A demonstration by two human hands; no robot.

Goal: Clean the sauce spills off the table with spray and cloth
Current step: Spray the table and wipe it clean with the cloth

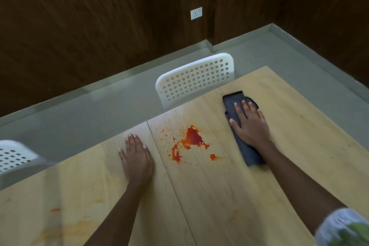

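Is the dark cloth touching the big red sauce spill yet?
Apart. The head view shows bare wood between the dark cloth, under the right hand, and the sauce spill to its left.

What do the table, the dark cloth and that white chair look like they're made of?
The table looks like pale wood or a wood-look laminate: faint grain, a smooth matte top, and a seam between two panels. The dark cloth under the right hand seems a soft folded fabric, perhaps microfibre. The white chair looks like moulded plastic, with rows of round holes.
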